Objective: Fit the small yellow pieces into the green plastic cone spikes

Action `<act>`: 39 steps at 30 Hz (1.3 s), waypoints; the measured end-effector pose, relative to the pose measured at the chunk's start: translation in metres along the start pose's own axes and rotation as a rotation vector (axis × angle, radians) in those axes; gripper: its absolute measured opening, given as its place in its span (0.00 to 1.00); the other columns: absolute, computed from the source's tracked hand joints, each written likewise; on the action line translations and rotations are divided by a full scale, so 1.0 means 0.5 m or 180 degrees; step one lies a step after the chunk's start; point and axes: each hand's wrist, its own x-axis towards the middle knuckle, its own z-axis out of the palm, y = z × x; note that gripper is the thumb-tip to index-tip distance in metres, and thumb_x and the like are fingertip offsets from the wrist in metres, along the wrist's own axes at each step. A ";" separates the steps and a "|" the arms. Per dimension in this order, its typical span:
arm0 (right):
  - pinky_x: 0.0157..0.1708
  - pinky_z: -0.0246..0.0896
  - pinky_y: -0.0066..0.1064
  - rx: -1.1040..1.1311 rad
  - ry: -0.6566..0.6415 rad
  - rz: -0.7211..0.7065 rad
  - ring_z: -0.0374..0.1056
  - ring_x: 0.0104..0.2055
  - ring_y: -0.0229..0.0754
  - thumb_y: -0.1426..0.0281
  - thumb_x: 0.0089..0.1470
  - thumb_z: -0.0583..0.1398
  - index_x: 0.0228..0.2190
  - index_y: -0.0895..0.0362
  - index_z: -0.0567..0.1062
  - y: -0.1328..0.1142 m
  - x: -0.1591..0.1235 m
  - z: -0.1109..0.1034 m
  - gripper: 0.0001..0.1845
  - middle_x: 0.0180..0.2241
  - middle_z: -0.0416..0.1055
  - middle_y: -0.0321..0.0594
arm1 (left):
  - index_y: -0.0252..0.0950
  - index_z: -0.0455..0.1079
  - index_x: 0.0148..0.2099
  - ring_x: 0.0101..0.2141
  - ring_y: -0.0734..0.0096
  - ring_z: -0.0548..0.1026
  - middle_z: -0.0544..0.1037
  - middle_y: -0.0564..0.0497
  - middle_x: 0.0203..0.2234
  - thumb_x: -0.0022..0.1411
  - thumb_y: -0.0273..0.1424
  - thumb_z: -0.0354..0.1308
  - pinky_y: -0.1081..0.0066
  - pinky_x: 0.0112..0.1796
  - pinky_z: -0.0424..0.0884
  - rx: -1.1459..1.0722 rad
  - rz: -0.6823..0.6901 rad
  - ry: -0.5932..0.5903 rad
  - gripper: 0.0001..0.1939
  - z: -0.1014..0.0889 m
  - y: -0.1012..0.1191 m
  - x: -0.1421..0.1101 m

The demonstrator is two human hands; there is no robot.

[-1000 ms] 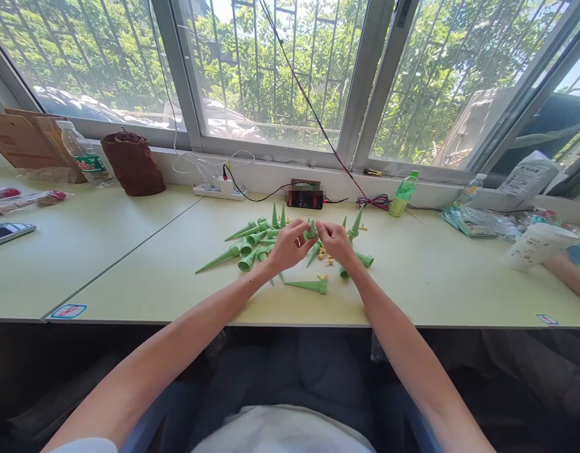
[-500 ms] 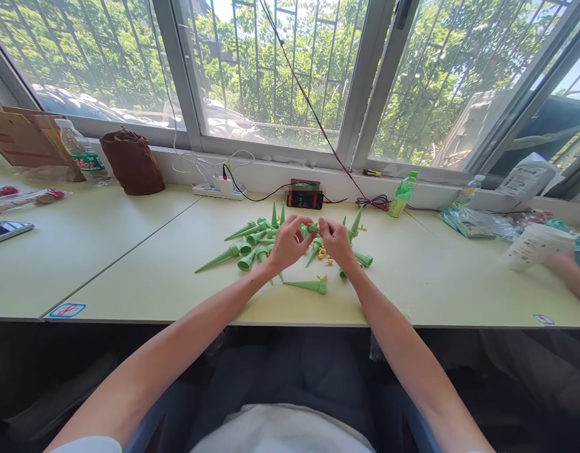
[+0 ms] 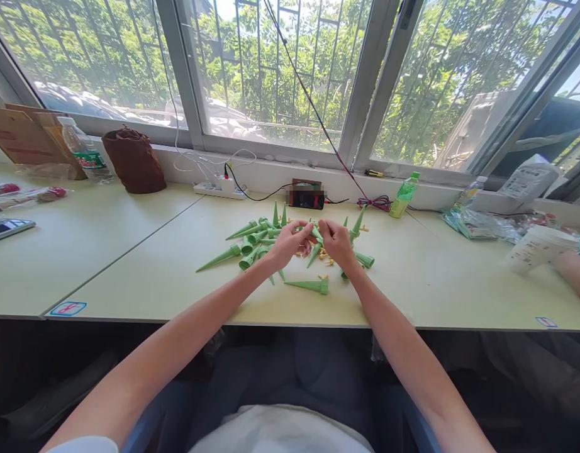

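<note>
Several green plastic cone spikes [image 3: 252, 242] lie in a loose pile on the pale table [image 3: 143, 277], with small yellow parts [image 3: 324, 255] among them. My left hand [image 3: 287, 242] and my right hand [image 3: 336, 242] meet over the pile, fingers pinched together on one green cone spike [image 3: 315, 233] held between them. One more spike [image 3: 309, 285] lies alone in front of my hands, near the table's front edge.
A black device [image 3: 307, 198], a white power strip [image 3: 219, 189] and cables sit by the window sill. A brown pouch [image 3: 134, 160], a bottle [image 3: 85, 151] and cardboard stand at the left. A green bottle [image 3: 403, 195] and bags lie at the right, beside another person's hand [image 3: 570, 264].
My hands stay over the pile and have turned the held spike a little. The other person's hand at the right has shifted slightly.
</note>
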 end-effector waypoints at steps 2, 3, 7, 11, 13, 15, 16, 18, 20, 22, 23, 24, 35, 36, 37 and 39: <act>0.25 0.43 0.29 -0.0016 -0.0052 -0.0009 0.47 0.23 0.34 0.52 0.63 0.48 0.20 0.55 0.56 0.001 0.000 0.000 0.26 0.18 0.51 0.30 | 0.34 0.63 0.40 0.16 0.78 0.68 0.72 0.55 0.20 0.51 0.47 0.67 0.77 0.16 0.62 -0.0059 0.0009 -0.0023 0.26 -0.004 0.000 0.001; 0.25 0.43 0.29 -0.0023 -0.0075 -0.0010 0.47 0.23 0.34 0.52 0.63 0.48 0.20 0.55 0.57 0.001 0.001 -0.001 0.26 0.18 0.51 0.30 | 0.34 0.63 0.40 0.17 0.78 0.68 0.71 0.56 0.19 0.50 0.47 0.67 0.77 0.16 0.63 -0.0048 0.0033 -0.0040 0.26 -0.005 -0.001 0.002; 0.25 0.43 0.30 -0.0060 -0.0116 0.0105 0.47 0.23 0.34 0.51 0.62 0.48 0.19 0.55 0.57 -0.002 0.002 -0.002 0.27 0.18 0.51 0.31 | 0.35 0.62 0.43 0.16 0.79 0.67 0.69 0.59 0.17 0.50 0.46 0.67 0.77 0.16 0.64 0.0272 0.0328 -0.0046 0.27 -0.010 -0.006 0.002; 0.25 0.44 0.30 -0.0045 -0.0144 0.0228 0.49 0.23 0.35 0.49 0.61 0.48 0.18 0.55 0.57 -0.003 0.004 -0.003 0.29 0.17 0.52 0.32 | 0.36 0.63 0.45 0.15 0.80 0.67 0.68 0.59 0.19 0.55 0.45 0.65 0.79 0.15 0.62 0.0744 0.0793 0.0015 0.24 -0.010 -0.014 0.002; 0.25 0.44 0.30 -0.0020 -0.0143 0.0253 0.49 0.23 0.35 0.48 0.60 0.48 0.18 0.55 0.57 -0.002 0.005 -0.003 0.29 0.17 0.53 0.32 | 0.36 0.63 0.46 0.16 0.81 0.67 0.68 0.58 0.22 0.57 0.44 0.63 0.79 0.15 0.61 0.0919 0.0946 0.0065 0.22 -0.010 -0.018 0.003; 0.25 0.44 0.30 -0.0001 -0.0127 0.0280 0.49 0.22 0.35 0.47 0.60 0.48 0.17 0.55 0.56 0.000 0.005 -0.002 0.29 0.17 0.53 0.32 | 0.37 0.63 0.47 0.16 0.82 0.68 0.68 0.57 0.24 0.58 0.42 0.62 0.80 0.15 0.61 0.1046 0.1015 0.0103 0.20 -0.010 -0.021 0.003; 0.25 0.44 0.30 0.0007 -0.0121 0.0293 0.49 0.22 0.35 0.47 0.60 0.48 0.17 0.55 0.56 0.000 0.006 -0.002 0.30 0.17 0.53 0.32 | 0.37 0.63 0.47 0.16 0.82 0.68 0.69 0.57 0.25 0.59 0.42 0.61 0.80 0.15 0.62 0.1084 0.1027 0.0106 0.20 -0.009 -0.021 0.003; 0.24 0.45 0.30 0.0027 -0.0110 0.0308 0.49 0.22 0.35 0.47 0.60 0.48 0.17 0.55 0.57 0.001 0.006 -0.001 0.30 0.17 0.53 0.32 | 0.37 0.63 0.48 0.17 0.82 0.68 0.69 0.56 0.26 0.59 0.41 0.60 0.80 0.15 0.62 0.1110 0.1016 0.0097 0.19 -0.009 -0.021 0.003; 0.24 0.45 0.29 0.0059 -0.0102 0.0288 0.50 0.22 0.35 0.47 0.60 0.48 0.17 0.55 0.58 0.001 0.006 -0.001 0.30 0.17 0.54 0.33 | 0.37 0.63 0.48 0.17 0.82 0.68 0.69 0.56 0.26 0.60 0.41 0.60 0.80 0.15 0.62 0.1095 0.0967 0.0081 0.19 -0.009 -0.020 0.004; 0.24 0.45 0.29 0.0105 -0.0098 0.0247 0.50 0.22 0.34 0.47 0.60 0.49 0.17 0.56 0.58 0.000 0.006 0.000 0.30 0.17 0.54 0.33 | 0.37 0.63 0.48 0.16 0.82 0.68 0.70 0.56 0.25 0.60 0.42 0.60 0.80 0.14 0.61 0.1047 0.0895 0.0057 0.19 -0.009 -0.018 0.005; 0.24 0.45 0.29 0.0133 -0.0110 0.0233 0.49 0.22 0.34 0.47 0.60 0.49 0.17 0.56 0.59 0.000 0.006 0.000 0.30 0.17 0.54 0.32 | 0.36 0.63 0.48 0.16 0.82 0.68 0.70 0.56 0.25 0.60 0.42 0.60 0.80 0.14 0.61 0.1014 0.0856 0.0038 0.20 -0.009 -0.017 0.005; 0.24 0.45 0.28 0.0163 -0.0133 0.0234 0.49 0.22 0.33 0.47 0.59 0.49 0.17 0.56 0.59 0.000 0.005 0.000 0.30 0.17 0.53 0.32 | 0.36 0.63 0.48 0.15 0.81 0.68 0.70 0.56 0.24 0.59 0.42 0.60 0.81 0.14 0.61 0.0979 0.0816 0.0017 0.20 -0.009 -0.016 0.005; 0.19 0.42 0.27 0.0709 -0.0429 0.0518 0.48 0.18 0.31 0.45 0.54 0.55 0.16 0.57 0.65 -0.006 0.001 -0.002 0.30 0.15 0.54 0.32 | 0.36 0.63 0.47 0.14 0.81 0.67 0.69 0.58 0.18 0.59 0.45 0.61 0.79 0.15 0.62 0.0673 0.0485 -0.0183 0.22 -0.010 -0.009 0.003; 0.18 0.42 0.27 0.0775 -0.0473 0.0591 0.47 0.17 0.31 0.45 0.53 0.56 0.16 0.57 0.65 -0.006 0.001 -0.003 0.30 0.15 0.54 0.32 | 0.36 0.63 0.47 0.13 0.81 0.66 0.69 0.58 0.18 0.59 0.45 0.61 0.79 0.15 0.61 0.0674 0.0494 -0.0186 0.21 -0.010 -0.009 0.003; 0.17 0.41 0.27 0.0839 -0.0523 0.0655 0.47 0.17 0.31 0.45 0.53 0.56 0.16 0.57 0.65 -0.005 0.001 -0.003 0.30 0.14 0.54 0.31 | 0.36 0.63 0.47 0.13 0.81 0.66 0.69 0.58 0.19 0.59 0.45 0.61 0.79 0.15 0.61 0.0677 0.0499 -0.0183 0.22 -0.010 -0.010 0.003; 0.16 0.40 0.27 0.0955 -0.0615 0.0749 0.46 0.15 0.30 0.45 0.52 0.57 0.16 0.57 0.65 -0.003 0.002 -0.003 0.30 0.14 0.53 0.31 | 0.36 0.63 0.47 0.13 0.81 0.66 0.70 0.58 0.19 0.59 0.45 0.61 0.79 0.14 0.61 0.0697 0.0510 -0.0171 0.22 -0.011 -0.012 0.004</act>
